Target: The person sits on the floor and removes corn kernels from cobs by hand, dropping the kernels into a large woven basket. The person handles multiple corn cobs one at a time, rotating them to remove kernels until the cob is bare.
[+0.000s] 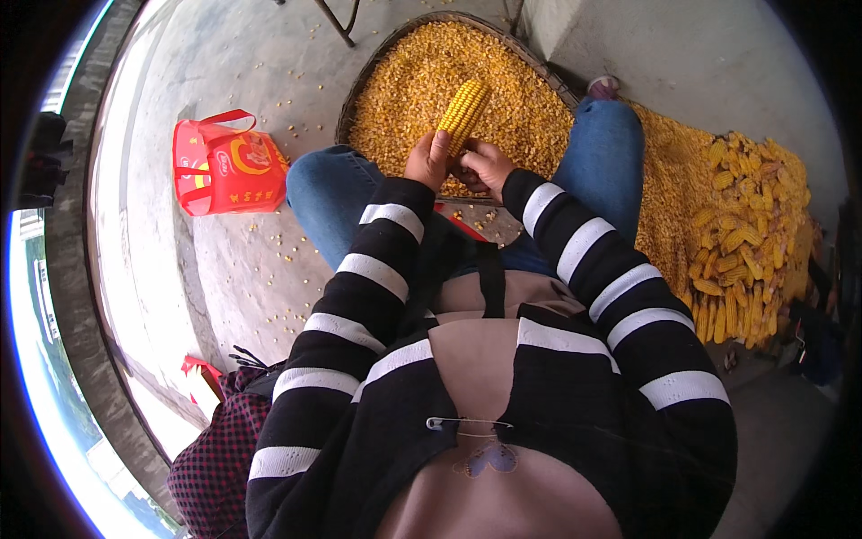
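Note:
An ear of dried yellow corn (465, 111) points up and slightly right, its rows of kernels showing along the visible part. My left hand (429, 162) grips its lower end, with the thumb lying along the kernels. Curled close against the base of the ear is my right hand (486, 165); whether its fingers pinch something there is hidden. Both hands are over the near part of a large round woven basket (351, 101), which holds a thick layer of loose corn kernels (411, 74).
My bent knees flank the basket. A red carrier bag (252, 172) stands on the concrete floor at left, among scattered kernels. At right lies a pile of whole corn ears (737, 236) beside more loose kernels (663, 175). A checked cloth item (222, 465) is at lower left.

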`<state>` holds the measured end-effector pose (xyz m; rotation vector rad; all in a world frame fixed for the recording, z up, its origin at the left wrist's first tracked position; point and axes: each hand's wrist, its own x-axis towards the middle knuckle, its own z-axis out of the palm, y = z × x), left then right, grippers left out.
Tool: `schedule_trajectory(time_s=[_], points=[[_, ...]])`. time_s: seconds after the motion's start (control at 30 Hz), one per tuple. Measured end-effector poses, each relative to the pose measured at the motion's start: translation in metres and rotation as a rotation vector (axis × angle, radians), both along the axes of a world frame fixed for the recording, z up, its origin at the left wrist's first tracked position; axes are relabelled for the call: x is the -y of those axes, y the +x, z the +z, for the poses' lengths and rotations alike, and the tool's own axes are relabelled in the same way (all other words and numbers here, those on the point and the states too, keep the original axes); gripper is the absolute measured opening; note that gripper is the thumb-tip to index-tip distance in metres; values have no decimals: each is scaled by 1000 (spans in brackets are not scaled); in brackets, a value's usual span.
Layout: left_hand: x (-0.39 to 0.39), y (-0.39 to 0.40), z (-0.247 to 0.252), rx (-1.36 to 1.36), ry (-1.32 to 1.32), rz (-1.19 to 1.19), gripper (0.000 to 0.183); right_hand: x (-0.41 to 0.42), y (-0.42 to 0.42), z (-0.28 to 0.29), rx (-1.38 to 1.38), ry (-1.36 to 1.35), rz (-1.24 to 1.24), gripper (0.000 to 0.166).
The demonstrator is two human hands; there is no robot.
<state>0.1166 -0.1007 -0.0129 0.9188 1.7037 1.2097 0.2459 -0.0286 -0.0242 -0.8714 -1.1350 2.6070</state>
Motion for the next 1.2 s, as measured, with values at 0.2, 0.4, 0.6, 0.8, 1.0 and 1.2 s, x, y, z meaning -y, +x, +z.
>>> schedule_trajectory(time_s=[0.2,0.4,0.6,0.8,1.0,1.2], points=[[3,-5,-15,-207,-5,-35,47,7,-4,8,-8,31,-4,17],[3,-3,-7,-204,-77,-30,51,6,-5,11,25,-15,-42,10],[3,-2,-15,-358,-35,-23,51,2,-4,6,81,10,-14,7],[2,-7,-22,-173,-28,-40,49,0,-2,12,-40,-140,-27,5],[0,0,-23,-477,5,14,46,7,-10,0,70,24,-72,8],[-2,-9,-23,-186,-69,-13,55,-4,-5,13,0,-119,-44,11]])
